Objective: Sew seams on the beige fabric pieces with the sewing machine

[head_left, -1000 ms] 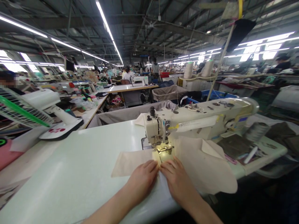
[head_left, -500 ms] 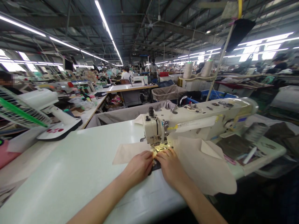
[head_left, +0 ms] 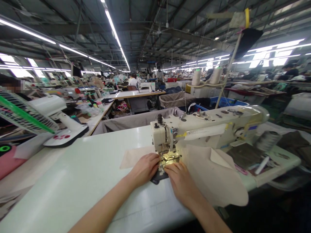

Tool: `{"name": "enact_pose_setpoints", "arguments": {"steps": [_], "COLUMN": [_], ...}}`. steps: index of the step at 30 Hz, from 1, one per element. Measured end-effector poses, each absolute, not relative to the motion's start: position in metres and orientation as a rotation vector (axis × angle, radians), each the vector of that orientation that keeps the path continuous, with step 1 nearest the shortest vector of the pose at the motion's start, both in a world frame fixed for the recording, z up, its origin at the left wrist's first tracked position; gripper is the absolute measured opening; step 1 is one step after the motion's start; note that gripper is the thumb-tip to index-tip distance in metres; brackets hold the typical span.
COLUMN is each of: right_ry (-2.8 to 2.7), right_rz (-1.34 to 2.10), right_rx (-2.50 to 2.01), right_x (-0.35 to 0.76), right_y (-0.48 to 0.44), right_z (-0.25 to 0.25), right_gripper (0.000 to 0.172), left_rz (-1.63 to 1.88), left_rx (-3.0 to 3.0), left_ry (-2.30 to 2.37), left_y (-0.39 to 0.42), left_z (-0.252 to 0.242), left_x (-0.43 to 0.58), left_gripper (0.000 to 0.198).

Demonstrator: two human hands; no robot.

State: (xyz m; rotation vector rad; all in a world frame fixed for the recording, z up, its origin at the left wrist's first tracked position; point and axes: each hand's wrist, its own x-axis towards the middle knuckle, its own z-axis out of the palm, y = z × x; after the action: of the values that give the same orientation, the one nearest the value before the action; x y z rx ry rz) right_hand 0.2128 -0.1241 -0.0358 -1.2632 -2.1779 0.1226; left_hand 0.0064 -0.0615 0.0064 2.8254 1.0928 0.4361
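My left hand (head_left: 146, 167) is closed at the left of the sewing machine's needle area, its fingers bunched on a beige fabric piece (head_left: 133, 156) that lies flat on the table. My right hand (head_left: 180, 179) is just in front of the presser foot, thumb and fingers together at the near edge of the fabric. To its right a larger beige fabric panel (head_left: 206, 171) spreads over the machine bed and hangs off the front edge. A lit sewing machine (head_left: 167, 134) head stands over the work, with a brass-coloured guide (head_left: 170, 156) beside the needle. My fingertips partly hide the fabric edges.
A white fan (head_left: 60, 136) stands at the left. Thread cones (head_left: 196, 77) are on a stand behind the machine. A grey cone (head_left: 268, 140), dark cloth and a pink-handled tool (head_left: 241, 169) lie at the right. A cloth-lined bin (head_left: 136, 119) is behind the table.
My right hand has drawn slightly towards me, away from the presser foot, so more of the guide and dark plate shows. The view has shifted slightly; my left hand stays beside the needle.
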Motion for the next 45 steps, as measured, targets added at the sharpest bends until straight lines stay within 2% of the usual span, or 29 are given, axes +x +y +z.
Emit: {"name": "enact_pose_setpoints", "arguments": {"steps": [2,5,12,21,32,39,45], "right_ry": [-2.167,-2.138,-2.132,-2.193,-2.201,-2.206,-2.206], "right_rz": [0.109,0.089,0.125,0.042,-0.082,-0.054,0.048], "right_rx": [-1.261,-1.249,-1.223,-1.260,-1.310,-1.322,-1.297], "right_x": [0.213,0.213,0.214,0.214,0.209,0.210,0.216], "right_y": [-0.127,-0.129,-0.140,-0.139,-0.100,-0.107,-0.118], "right_z": [-0.036,-0.033,-0.033,-0.033,-0.028,-0.029,-0.040], "right_gripper": [0.035,0.030,0.015,0.016,0.013,0.013,0.023], "left_rz": [0.382,0.225,0.130,0.222,0.248,0.337,0.492], "left_rx": [2.841,2.848,2.826,2.856,2.905,2.897,2.872], "left_ry": [1.175,1.291,1.230,1.154,1.163,1.117,1.112], "left_y": [-0.067,-0.081,-0.116,-0.114,-0.074,-0.067,-0.070], "left_z": [0.008,0.014,0.014,0.006,0.013,0.010,0.001], "left_x": [0.008,0.018,0.037,0.028,0.022,0.018,0.014], "left_gripper": [0.031,0.023,0.018,0.020,0.019,0.021,0.023]}}
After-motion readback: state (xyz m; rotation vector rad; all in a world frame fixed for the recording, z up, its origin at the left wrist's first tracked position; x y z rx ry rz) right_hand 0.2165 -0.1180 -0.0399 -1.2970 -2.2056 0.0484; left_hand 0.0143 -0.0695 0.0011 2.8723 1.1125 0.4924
